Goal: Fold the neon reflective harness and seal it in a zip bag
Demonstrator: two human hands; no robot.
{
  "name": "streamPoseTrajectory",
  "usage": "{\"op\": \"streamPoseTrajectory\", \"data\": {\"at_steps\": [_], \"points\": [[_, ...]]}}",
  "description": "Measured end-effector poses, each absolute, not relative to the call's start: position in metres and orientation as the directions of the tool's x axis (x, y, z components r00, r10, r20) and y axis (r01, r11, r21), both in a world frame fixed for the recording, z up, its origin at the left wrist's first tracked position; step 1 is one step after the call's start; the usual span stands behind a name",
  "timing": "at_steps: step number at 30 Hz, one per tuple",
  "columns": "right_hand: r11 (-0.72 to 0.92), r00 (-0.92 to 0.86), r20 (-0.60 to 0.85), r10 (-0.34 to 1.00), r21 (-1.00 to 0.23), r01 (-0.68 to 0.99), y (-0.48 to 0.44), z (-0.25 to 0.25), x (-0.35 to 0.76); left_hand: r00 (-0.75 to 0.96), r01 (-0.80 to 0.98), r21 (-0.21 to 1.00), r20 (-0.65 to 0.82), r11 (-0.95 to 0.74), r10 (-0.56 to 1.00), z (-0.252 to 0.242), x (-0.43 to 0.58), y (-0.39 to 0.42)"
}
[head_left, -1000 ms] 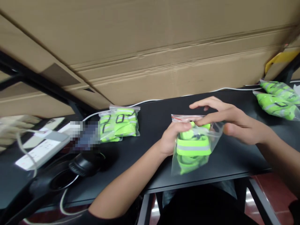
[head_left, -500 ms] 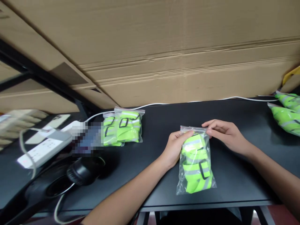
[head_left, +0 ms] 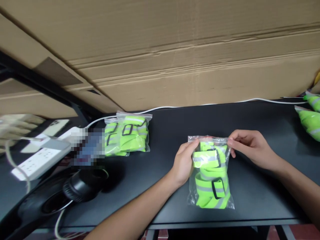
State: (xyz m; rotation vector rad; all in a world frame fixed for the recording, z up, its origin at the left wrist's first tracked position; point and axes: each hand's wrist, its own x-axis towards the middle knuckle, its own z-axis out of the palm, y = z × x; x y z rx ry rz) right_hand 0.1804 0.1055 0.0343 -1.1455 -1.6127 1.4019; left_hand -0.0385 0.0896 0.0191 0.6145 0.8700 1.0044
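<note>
A clear zip bag (head_left: 211, 173) holding folded neon-yellow reflective straps with black buckles lies on the black table (head_left: 250, 190) near its front edge. My left hand (head_left: 182, 163) grips the bag's top left corner. My right hand (head_left: 251, 148) pinches the top right corner at the zip strip. Both hands hold the bag's upper edge stretched between them.
Two more filled bags (head_left: 127, 133) lie at the back left. Further neon bags (head_left: 310, 116) sit at the far right edge. A white power strip (head_left: 40, 160), a white cable (head_left: 175, 107) and black headphones (head_left: 80, 183) occupy the left. Cardboard sheets (head_left: 175, 50) stand behind the table.
The bag went from held up and crumpled to lying flat on the table. My right hand slid along the top edge to the right corner.
</note>
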Motion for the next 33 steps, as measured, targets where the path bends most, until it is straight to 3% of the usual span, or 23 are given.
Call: {"op": "streamPoseTrajectory", "data": {"at_steps": [9,33], "points": [[0.111,-0.28,0.065,0.958,-0.982,0.151,0.095,0.03,0.171,0.125,-0.442,0.834,-0.307,0.33,0.943,0.018,-0.035,0.088],[0.101,-0.253,0.059,0.966,-0.983,0.154,0.091,0.029,0.166,0.075,-0.375,0.896,-0.226,0.238,0.971,0.011,-0.032,0.078]]}}
